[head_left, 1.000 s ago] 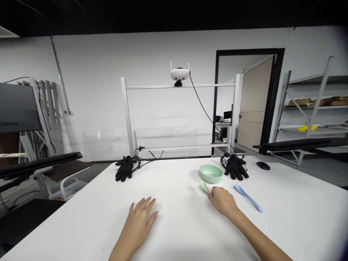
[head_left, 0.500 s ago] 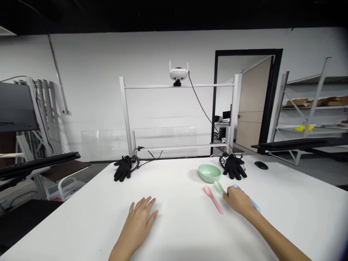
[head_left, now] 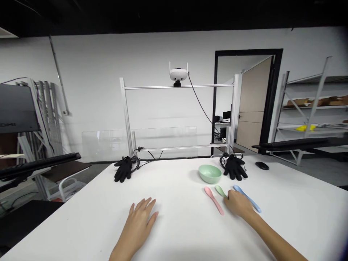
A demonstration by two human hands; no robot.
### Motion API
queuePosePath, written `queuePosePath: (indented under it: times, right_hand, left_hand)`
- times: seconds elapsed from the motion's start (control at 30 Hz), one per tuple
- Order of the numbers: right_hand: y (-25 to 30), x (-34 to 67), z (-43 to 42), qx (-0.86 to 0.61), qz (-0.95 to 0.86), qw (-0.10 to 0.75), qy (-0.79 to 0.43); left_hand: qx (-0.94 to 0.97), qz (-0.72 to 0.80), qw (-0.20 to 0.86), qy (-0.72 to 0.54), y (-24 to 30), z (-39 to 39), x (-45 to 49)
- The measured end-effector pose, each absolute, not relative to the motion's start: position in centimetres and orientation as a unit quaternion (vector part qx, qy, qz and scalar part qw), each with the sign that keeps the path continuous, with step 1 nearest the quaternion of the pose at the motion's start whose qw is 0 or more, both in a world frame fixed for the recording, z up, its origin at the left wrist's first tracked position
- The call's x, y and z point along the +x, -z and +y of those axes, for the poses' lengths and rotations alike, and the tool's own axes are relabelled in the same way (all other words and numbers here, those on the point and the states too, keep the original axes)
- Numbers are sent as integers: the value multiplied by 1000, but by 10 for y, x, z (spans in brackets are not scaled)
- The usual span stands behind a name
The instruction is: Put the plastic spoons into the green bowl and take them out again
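Observation:
My right hand [head_left: 239, 204] is closed around the handle of a green spoon [head_left: 220, 191]; only the bowl end and a bit of the neck show past my fingers. Left of it a pink spoon [head_left: 214, 201] lies at a slant on the white table. A blue spoon [head_left: 247, 197] lies on the right, partly behind my right hand. Beyond the spoons stands a light green bowl [head_left: 210, 174]. My left hand [head_left: 140, 223] rests palm down by the table's near side, fingers spread, holding nothing.
Two black gloves with cables lie on the table [head_left: 168, 181]: the left glove [head_left: 124, 169] and the right glove [head_left: 234, 168], close to the bowl. A black mouse [head_left: 262, 165] sits at the back right. A metal frame [head_left: 179, 148] rises behind the table, carrying a white device [head_left: 178, 74].
My right hand has drawn slightly toward me with the green spoon, away from the bowl. More of the blue spoon shows now. My left hand has stayed in place.

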State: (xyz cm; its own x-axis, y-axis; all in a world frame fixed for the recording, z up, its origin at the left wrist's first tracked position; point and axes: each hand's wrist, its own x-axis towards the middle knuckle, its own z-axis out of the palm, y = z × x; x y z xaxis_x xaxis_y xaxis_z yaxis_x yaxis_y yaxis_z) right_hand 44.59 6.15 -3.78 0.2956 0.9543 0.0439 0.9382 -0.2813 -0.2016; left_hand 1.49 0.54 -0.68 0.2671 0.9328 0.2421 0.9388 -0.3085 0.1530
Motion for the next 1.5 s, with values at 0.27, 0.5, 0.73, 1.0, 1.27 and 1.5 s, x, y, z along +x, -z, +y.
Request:
queuePosePath:
  times: [0.27, 0.5, 0.73, 1.0, 1.27, 1.5]
  right_hand:
    - [44, 447, 64, -799, -593, 90, -45]
    - [46, 448, 66, -797, -595, 93, -52]
    - [48, 449, 65, -799, -592, 94, -50]
    - [40, 444, 57, -798, -592, 106, -41]
    - [9, 435, 32, -768, -611, 191, 4]
    - [19, 439, 17, -720, -640, 262, 68]
  left_hand:
    - [-795, -589, 11, 144, 8, 6, 14]
    - [-794, -594, 11, 127, 4, 4, 15]
    - [-795, -589, 14, 143, 6, 6, 15]
    - [-796, -587, 12, 146, 6, 7, 14]
    - [-792, -590, 22, 153, 5, 9, 9]
    - [-792, -591, 28, 154, 6, 10, 7]
